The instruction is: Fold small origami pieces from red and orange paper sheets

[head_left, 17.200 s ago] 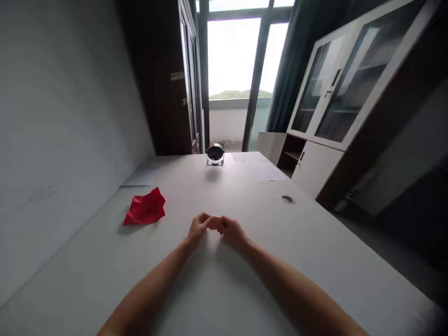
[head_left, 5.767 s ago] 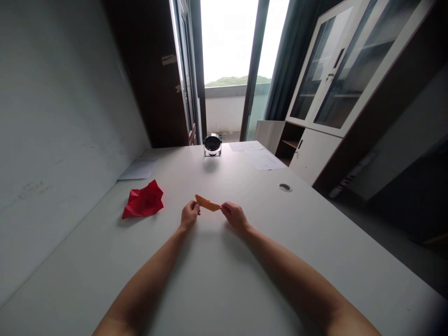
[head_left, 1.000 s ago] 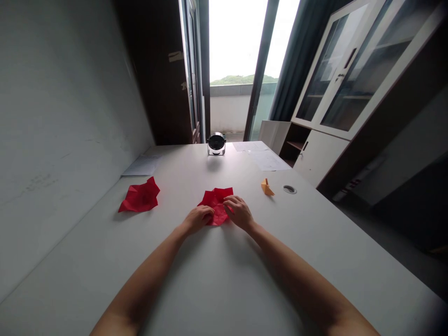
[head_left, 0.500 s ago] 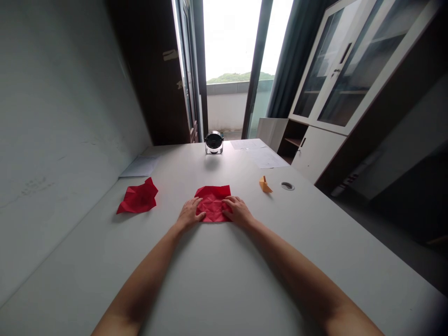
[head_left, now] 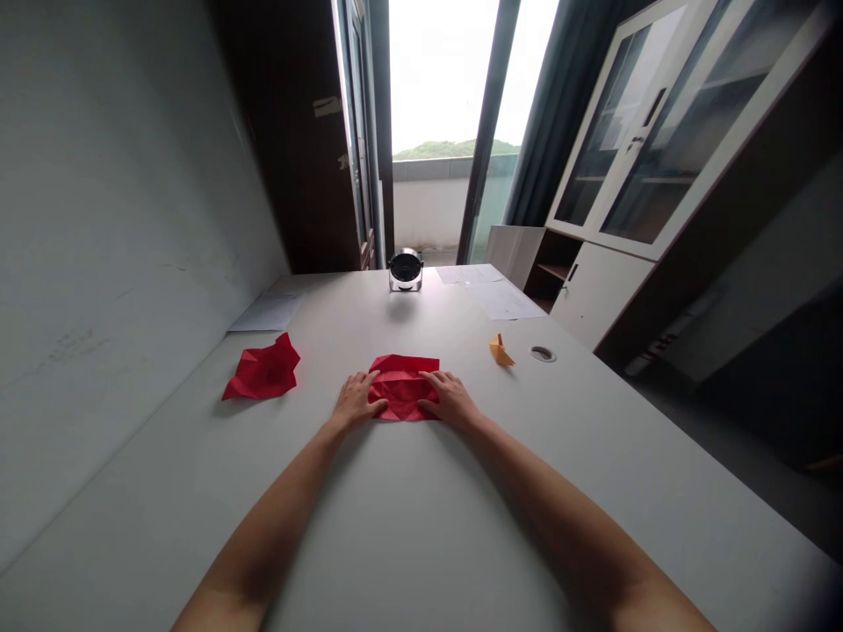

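Left hand [head_left: 356, 399], right hand [head_left: 451, 400]: apart, fingers spread, touching opposite sides of the red sheet [head_left: 401, 391]
Red sheet: crosswise ridge now showing
Orange paper [head_left: 500, 353]: earlier held, now on the counter [head_left: 408, 518]

No text, label, brand, number or sign can be read. White sheets [head_left: 510, 301] near the far right corner of the counter [head_left: 408, 527] bear faint marks, too pale and small to make out. Any writing on the sheet at the left edge [head_left: 267, 312], toward the far left corner, is likewise illegible, as are the pale patches [head_left: 327, 106] on the dark cabinet [head_left: 296, 193].
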`<state>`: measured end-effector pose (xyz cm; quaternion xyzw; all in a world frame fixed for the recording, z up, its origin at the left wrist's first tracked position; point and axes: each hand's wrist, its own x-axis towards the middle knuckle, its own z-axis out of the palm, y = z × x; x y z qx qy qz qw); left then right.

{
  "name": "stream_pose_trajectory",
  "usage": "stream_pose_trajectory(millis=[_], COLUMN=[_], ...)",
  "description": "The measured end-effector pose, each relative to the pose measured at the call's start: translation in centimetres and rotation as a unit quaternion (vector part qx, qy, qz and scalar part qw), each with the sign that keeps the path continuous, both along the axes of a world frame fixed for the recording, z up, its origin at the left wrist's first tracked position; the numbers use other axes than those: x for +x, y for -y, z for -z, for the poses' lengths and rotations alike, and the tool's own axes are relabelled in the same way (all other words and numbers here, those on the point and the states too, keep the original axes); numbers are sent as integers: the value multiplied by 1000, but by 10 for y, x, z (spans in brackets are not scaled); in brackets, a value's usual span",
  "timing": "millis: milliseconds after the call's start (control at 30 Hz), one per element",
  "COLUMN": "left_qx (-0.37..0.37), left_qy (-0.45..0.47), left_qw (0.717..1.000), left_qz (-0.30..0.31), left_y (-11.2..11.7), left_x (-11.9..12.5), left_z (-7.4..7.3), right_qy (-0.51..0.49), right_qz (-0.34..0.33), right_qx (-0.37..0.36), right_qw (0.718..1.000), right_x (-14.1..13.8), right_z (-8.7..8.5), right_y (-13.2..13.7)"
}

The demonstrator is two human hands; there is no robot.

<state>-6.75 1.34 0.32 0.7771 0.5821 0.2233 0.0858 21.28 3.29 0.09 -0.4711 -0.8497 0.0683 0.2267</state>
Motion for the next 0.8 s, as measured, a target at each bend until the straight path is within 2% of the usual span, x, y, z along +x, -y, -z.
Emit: stream_pose_trajectory(millis=[333, 433, 533, 633, 700, 800], left_qx=[5, 15, 3, -61, -107, -124], left_qy=[27, 69, 153, 284, 377, 477], left_qw=[1000, 997, 988, 957, 920, 869], left_qz=[-7, -16, -26, -22, 7, 37], left_y=[2, 2, 0, -4, -5, -5], left_x=[2, 4, 4, 6, 8, 11], left_z=[-2, -1, 1, 2, 2, 1], right_qy=[-32, -47, -67, -91, -103, -119], right_qz=[26, 24, 25, 23, 17, 7], right_qx=[20, 39, 56, 69, 70, 68], right_qw=[999, 998, 996, 993, 992, 991], right_x=[0, 0, 0, 1, 2, 2], right_z=[1, 0, -1, -3, -4, -5], right_y=[-2, -2, -2, -1, 0, 1])
